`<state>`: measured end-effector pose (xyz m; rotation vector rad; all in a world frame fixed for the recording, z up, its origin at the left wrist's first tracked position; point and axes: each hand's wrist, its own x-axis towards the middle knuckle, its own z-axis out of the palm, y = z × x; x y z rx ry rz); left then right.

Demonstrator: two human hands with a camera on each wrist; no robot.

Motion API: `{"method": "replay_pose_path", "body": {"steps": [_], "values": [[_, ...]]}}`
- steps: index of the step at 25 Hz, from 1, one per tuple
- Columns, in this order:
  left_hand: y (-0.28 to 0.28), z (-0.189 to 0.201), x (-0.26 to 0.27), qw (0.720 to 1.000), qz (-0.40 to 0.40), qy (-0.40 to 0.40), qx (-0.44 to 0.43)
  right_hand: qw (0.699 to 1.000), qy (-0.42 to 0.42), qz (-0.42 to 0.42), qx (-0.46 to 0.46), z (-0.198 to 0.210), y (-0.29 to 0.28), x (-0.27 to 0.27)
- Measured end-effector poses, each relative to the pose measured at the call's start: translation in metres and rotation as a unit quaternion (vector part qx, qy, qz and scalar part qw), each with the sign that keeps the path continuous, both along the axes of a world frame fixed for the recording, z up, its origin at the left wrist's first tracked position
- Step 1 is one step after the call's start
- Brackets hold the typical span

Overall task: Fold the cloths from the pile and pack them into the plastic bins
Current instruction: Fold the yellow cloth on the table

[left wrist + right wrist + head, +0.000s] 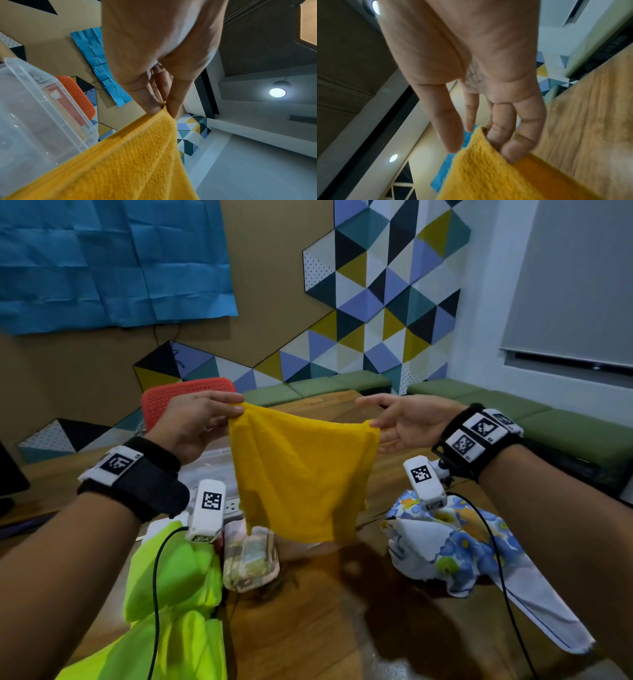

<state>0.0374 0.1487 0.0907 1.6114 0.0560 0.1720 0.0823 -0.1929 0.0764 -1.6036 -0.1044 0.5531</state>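
A yellow terry cloth (pixel 301 470) hangs in the air above the wooden table (pixel 329 611), held up by its two top corners. My left hand (pixel 205 419) pinches the left corner between thumb and fingers (pixel 154 104). My right hand (pixel 400 419) pinches the right corner; its curled fingers (pixel 510 142) press the yellow cloth (pixel 488 169) from behind. A clear plastic bin (pixel 209 463) stands behind the cloth on the left, and the clear bin (pixel 34 108) fills the left of the left wrist view. Its inside is mostly hidden.
A lime-green cloth (pixel 171 583) lies at the front left of the table. A folded patterned cloth (pixel 250 559) sits beside it. A blue floral cloth (pixel 455 546) lies crumpled at the right. A red perforated chair back (pixel 188 395) stands behind the table.
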Motion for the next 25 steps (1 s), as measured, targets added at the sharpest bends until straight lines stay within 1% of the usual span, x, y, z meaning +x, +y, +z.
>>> {"method": "replay_pose_path", "body": {"steps": [2, 5, 7, 9, 12, 16, 19, 20, 22, 25], "values": [[0.003, 0.001, 0.001, 1.000, 0.009, 0.001, 0.001, 0.998, -0.041, -0.003, -0.057, 0.003, 0.005, -0.003], [0.007, 0.001, 0.000, 1.000, 0.014, 0.003, 0.019, 0.977, -0.085, -0.074, -0.181, 0.005, 0.009, -0.003], [0.007, -0.001, -0.002, 1.000, 0.012, 0.001, 0.028, 0.962, -0.091, -0.110, -0.231, 0.004, 0.010, 0.000], [0.006, -0.003, -0.002, 0.999, 0.014, -0.002, 0.029, 0.957, -0.097, -0.134, -0.240, 0.002, 0.010, 0.004], [0.005, -0.004, 0.000, 0.999, 0.021, 0.000, 0.033, 0.957, -0.097, -0.155, -0.224, 0.004, 0.010, 0.006], [0.006, -0.004, 0.005, 0.997, 0.028, 0.026, 0.067, 0.966, -0.079, -0.152, -0.195, 0.010, 0.009, 0.008], [0.009, -0.001, 0.008, 0.994, -0.015, 0.080, 0.068, 0.980, -0.066, -0.122, -0.145, 0.015, 0.002, 0.008], [0.009, 0.000, 0.007, 0.992, -0.030, 0.095, 0.071, 0.980, -0.069, -0.115, -0.147, 0.017, 0.001, 0.008], [0.009, 0.000, 0.008, 0.988, -0.029, 0.101, 0.115, 0.971, -0.085, -0.116, -0.190, 0.019, -0.001, 0.006], [0.003, -0.003, 0.009, 0.978, -0.007, 0.088, 0.188, 0.947, -0.122, -0.126, -0.269, 0.020, 0.000, 0.001]]}}
